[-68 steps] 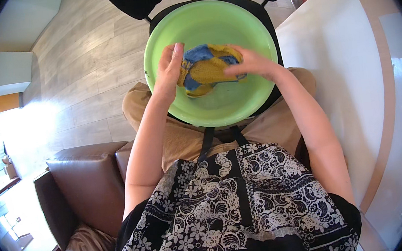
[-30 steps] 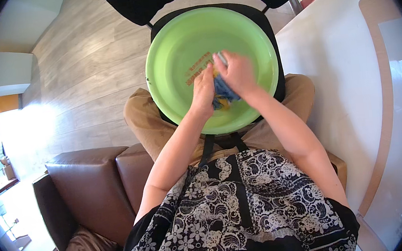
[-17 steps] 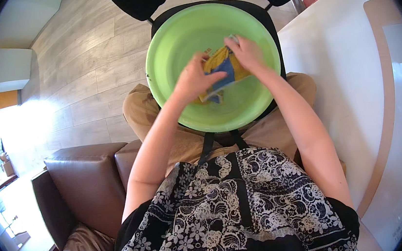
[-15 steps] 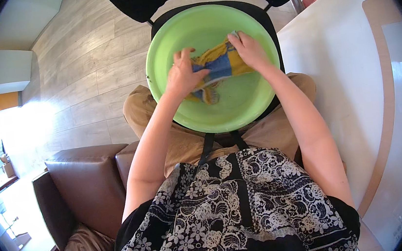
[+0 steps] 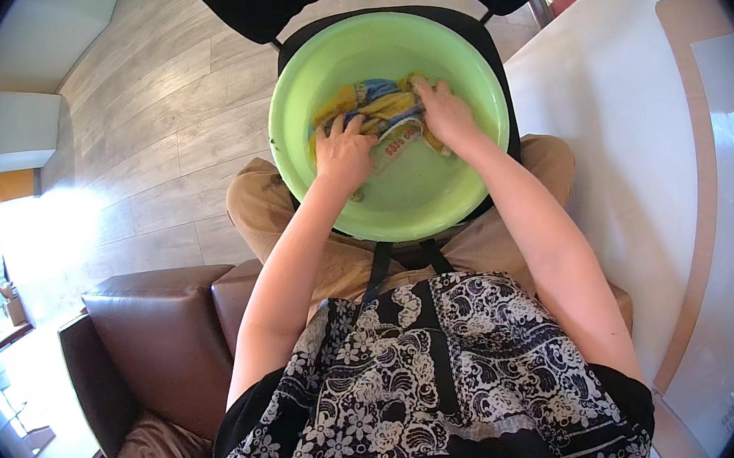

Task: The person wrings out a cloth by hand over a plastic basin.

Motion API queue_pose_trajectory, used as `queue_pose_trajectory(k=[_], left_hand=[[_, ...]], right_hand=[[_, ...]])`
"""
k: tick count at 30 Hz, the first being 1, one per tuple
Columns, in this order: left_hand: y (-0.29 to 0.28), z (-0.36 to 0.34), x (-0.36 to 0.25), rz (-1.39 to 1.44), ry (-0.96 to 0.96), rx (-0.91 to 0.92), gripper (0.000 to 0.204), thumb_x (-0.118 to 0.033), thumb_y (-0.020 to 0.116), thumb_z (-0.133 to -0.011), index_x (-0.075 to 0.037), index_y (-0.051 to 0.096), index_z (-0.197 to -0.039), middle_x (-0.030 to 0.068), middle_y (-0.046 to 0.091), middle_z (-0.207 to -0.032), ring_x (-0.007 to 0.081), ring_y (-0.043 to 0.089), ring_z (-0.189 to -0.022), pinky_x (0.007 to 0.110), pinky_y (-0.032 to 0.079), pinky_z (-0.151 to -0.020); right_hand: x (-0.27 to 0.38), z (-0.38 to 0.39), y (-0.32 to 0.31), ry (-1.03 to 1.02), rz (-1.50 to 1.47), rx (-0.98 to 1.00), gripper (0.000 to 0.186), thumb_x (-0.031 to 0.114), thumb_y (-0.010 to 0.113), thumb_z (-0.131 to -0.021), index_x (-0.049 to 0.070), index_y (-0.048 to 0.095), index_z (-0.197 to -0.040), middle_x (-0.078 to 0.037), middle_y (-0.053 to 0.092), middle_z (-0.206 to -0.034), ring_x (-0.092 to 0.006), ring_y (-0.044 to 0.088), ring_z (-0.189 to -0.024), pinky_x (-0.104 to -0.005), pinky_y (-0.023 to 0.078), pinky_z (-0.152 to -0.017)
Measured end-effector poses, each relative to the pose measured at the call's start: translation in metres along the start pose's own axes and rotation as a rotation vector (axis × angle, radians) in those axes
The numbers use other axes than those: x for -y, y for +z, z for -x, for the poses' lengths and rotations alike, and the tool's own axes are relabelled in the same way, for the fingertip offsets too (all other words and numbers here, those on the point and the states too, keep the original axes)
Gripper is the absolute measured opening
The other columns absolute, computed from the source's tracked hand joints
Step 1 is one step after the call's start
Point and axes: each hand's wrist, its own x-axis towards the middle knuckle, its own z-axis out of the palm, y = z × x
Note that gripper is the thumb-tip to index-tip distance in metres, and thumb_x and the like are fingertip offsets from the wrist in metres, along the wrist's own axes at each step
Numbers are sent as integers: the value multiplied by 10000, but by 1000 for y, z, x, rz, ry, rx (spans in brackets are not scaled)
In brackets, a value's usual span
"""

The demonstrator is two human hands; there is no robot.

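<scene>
A yellow and blue patterned cloth [image 5: 385, 106] lies bunched in the shallow water of a round light-green basin [image 5: 302, 79]. My left hand [image 5: 344, 155] is on the cloth's left part, its fingers bent over the folds and its thumb toward the middle. On the other end, my right hand [image 5: 449, 117] grips the cloth with its fingertips at the far edge. Both palms face down, so the undersides of the fingers are hidden. Below the cloth, a reddish printed mark shows on the basin's bottom.
The basin stands on a black chair [image 5: 496, 50] between my knees. To the right is a white table [image 5: 614, 113] with a tan-edged panel. A brown leather seat [image 5: 159, 331] is at my left, and grey plank flooring [image 5: 158, 117] stretches beyond it.
The cloth, held stretched and lifted before, is now down and bunched in the basin. My right hand has moved lower and slightly nearer; my left hand has also come a little nearer.
</scene>
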Motion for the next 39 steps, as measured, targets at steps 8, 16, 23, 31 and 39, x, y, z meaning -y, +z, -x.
queue_pose_trajectory(k=[8, 16, 23, 31, 39], left_hand=[[-6, -24, -9, 432, -47, -415, 771, -294, 777, -626, -103, 445, -1295, 128, 494, -1291, 310, 466, -1188, 455, 368, -966], [-2, -36, 0, 1521, -166, -176, 473, -112, 602, -761, 7, 477, -1201, 95, 592, -1012, 182, 578, -906, 312, 472, -798], [21, -41, -7, 2127, -638, -121, 347, -305, 503, -897, -64, 506, -1147, 92, 575, -1030, 192, 566, -930, 323, 473, -788], [-14, -40, -49, 2024, -551, -45, 221, -229, 376, -931, -56, 502, -988, 79, 559, -872, 194, 579, -776, 379, 511, -699], [-17, -40, -43, 1914, -572, -138, 241, -217, 412, -927, -31, 541, -1009, 78, 581, -868, 174, 578, -764, 342, 508, -660]], right_hand=[[32, 5, -56, -366, -537, 73, 464, 254, 720, -736, 69, 534, -1119, -160, 624, -1016, -307, 602, -944, -371, 471, -816], [6, -6, -43, -232, -1007, -197, 314, 205, 634, -841, 53, 530, -1096, -108, 607, -998, -203, 583, -939, -318, 452, -818], [86, 30, -51, -402, -734, -245, 292, 314, 611, -839, 46, 546, -936, -163, 626, -866, -341, 611, -793, -408, 484, -678], [39, -9, -26, -122, -461, -363, 235, 291, 548, -876, 62, 557, -826, -165, 598, -671, -355, 593, -596, -417, 474, -525], [59, 8, -31, -189, -736, -364, 233, 265, 540, -875, 45, 532, -797, -190, 585, -685, -372, 586, -634, -439, 454, -544]])
